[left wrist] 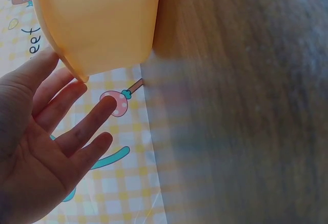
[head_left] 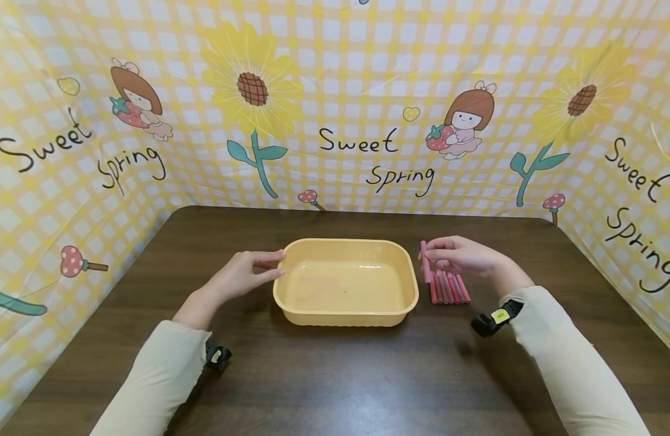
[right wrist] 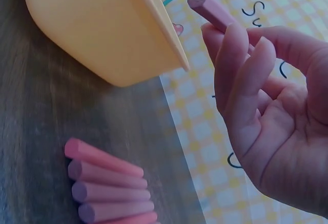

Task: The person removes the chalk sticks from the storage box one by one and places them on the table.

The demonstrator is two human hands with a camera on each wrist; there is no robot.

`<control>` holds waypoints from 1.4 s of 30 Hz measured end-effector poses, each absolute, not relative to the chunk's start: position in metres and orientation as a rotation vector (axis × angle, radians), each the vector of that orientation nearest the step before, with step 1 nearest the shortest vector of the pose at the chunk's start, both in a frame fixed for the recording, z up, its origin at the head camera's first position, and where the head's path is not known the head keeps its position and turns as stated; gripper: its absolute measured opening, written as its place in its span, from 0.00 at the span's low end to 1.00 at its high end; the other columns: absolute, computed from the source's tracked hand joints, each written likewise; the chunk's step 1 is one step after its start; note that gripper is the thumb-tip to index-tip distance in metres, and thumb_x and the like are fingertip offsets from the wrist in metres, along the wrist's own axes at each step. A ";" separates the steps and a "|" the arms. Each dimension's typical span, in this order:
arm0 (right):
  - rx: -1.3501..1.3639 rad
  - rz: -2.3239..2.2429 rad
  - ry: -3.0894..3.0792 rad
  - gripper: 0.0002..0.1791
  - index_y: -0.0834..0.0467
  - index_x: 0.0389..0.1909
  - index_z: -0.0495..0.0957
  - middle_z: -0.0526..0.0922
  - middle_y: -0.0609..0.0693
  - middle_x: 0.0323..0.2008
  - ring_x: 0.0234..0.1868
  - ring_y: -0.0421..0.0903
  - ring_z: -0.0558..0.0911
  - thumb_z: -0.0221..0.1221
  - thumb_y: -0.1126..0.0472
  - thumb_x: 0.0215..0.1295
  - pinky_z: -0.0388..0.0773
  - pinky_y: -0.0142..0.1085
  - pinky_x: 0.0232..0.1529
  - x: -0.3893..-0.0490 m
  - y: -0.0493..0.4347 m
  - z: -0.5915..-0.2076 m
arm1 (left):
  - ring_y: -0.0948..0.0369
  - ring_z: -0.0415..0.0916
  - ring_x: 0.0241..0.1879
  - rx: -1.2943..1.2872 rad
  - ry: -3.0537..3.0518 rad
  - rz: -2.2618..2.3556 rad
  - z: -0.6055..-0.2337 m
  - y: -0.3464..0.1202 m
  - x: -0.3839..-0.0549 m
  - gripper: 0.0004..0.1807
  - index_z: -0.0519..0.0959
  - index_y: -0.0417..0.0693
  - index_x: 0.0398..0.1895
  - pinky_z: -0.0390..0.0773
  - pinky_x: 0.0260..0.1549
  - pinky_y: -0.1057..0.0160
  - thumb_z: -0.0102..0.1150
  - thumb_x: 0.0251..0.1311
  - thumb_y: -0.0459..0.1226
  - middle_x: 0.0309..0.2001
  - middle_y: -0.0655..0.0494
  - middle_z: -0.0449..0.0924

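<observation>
A yellow plastic basin [head_left: 346,318] stands on the table, with nothing lying in it. At its left end my left hand [head_left: 245,275] rests thumb and fingertips against the rim; in the left wrist view the other fingers [left wrist: 87,124] are spread and fairly straight. My right hand [head_left: 460,254] pinches one pink six-sided stick [head_left: 425,261], crayon-like, between thumb and fingers. The held stick [right wrist: 212,9] is raised beside the basin's right end, its blunt end showing in the right wrist view. Below that hand, several similar pink and red sticks [head_left: 449,288] lie side by side on the table.
The dark wood table [head_left: 335,381] reaches back to a yellow checked cloth [head_left: 346,72] with printed flowers and lettering, which also rises on both sides. Black wrist cameras sit at the left cuff [head_left: 218,358] and the right cuff [head_left: 495,318].
</observation>
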State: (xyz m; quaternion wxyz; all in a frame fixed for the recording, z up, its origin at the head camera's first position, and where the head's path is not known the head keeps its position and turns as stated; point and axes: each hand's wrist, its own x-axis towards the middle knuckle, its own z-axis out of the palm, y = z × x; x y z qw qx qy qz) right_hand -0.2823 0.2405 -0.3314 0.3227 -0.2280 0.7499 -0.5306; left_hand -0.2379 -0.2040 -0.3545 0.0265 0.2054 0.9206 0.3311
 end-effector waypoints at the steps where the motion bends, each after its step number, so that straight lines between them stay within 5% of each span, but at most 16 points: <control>1: -0.585 -1.409 1.971 0.11 0.59 0.46 0.72 0.84 0.43 0.30 0.28 0.33 0.79 0.45 0.58 0.73 0.76 0.26 0.28 -0.281 0.243 -0.332 | 0.47 0.77 0.54 0.629 2.844 1.027 -0.354 -0.204 -0.238 0.27 0.72 0.41 0.61 0.77 0.51 0.49 0.58 0.61 0.44 0.62 0.45 0.71; 13: -0.504 -1.483 2.040 0.10 0.54 0.47 0.72 0.76 0.41 0.27 0.26 0.34 0.75 0.45 0.58 0.73 0.73 0.25 0.25 -0.271 0.269 -0.339 | 0.47 0.76 0.54 0.628 2.846 1.026 -0.355 -0.204 -0.238 0.26 0.72 0.42 0.61 0.77 0.51 0.49 0.58 0.61 0.44 0.62 0.46 0.71; 42: -0.207 -1.629 2.031 0.10 0.44 0.47 0.73 0.80 0.39 0.29 0.27 0.32 0.75 0.44 0.53 0.73 0.73 0.23 0.26 -0.257 0.326 -0.372 | 0.49 0.78 0.53 0.625 2.842 1.027 -0.357 -0.204 -0.238 0.27 0.71 0.42 0.61 0.79 0.50 0.50 0.57 0.61 0.45 0.63 0.46 0.70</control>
